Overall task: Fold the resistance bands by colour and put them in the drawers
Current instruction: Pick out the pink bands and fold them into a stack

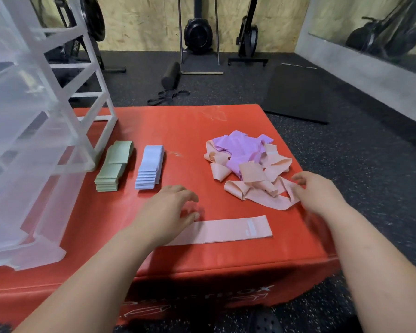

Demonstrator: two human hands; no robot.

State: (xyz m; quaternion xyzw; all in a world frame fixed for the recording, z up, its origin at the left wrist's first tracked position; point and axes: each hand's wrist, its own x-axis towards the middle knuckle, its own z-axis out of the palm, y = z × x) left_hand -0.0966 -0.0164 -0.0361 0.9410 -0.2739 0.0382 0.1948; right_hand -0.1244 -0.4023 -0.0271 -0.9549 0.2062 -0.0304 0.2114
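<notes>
- Head view, count: one flat pink band (226, 230), one green stack (113, 167), one blue stack (149, 168), one loose pile (247, 164) of pink and purple bands, one drawer unit (34, 116) at left.
- Flat pink band: lower centre on red box (178, 131), unfolded, pale label near its right end.
- Left hand (168, 212): fingers relaxed, resting on its left end.
- Right hand (317, 193): fingers spread, gripping nothing, at pile's right edge.
</notes>
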